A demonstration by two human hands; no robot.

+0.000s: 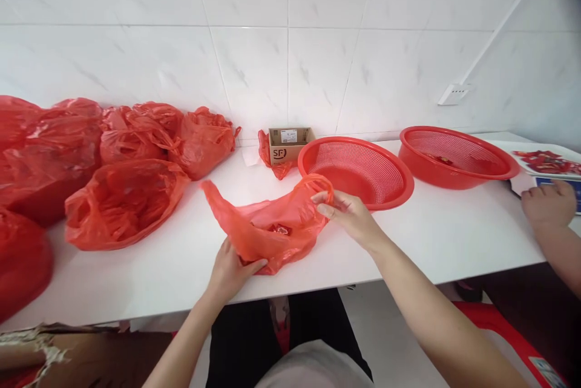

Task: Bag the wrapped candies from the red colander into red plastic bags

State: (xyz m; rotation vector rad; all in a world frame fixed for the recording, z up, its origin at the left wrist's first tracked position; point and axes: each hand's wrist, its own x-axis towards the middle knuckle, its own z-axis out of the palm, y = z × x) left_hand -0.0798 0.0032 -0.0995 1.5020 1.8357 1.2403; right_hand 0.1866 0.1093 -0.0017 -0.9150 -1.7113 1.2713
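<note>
Our right fingers point(323, 209) are nearly closed, thumb and fingertips pinching the handle loop of the red bag point(290, 249). Our left hand point(228, 270) cups its lower left side, thumb spread along the front; the other fingers are partly hidden by the film, so we cannot tell how firmly they grip. The bag lies near the front edge of the surface point(358, 255), gaping upward, with a small red packet point(282, 229) inside. If we tugged the loop hard, the thin film could stretch or tear. If our left support slackened, the bag could tip over the front edge and spill. Swinging our right wrist outward could knock the near basket point(402, 196), just beside it.
</note>
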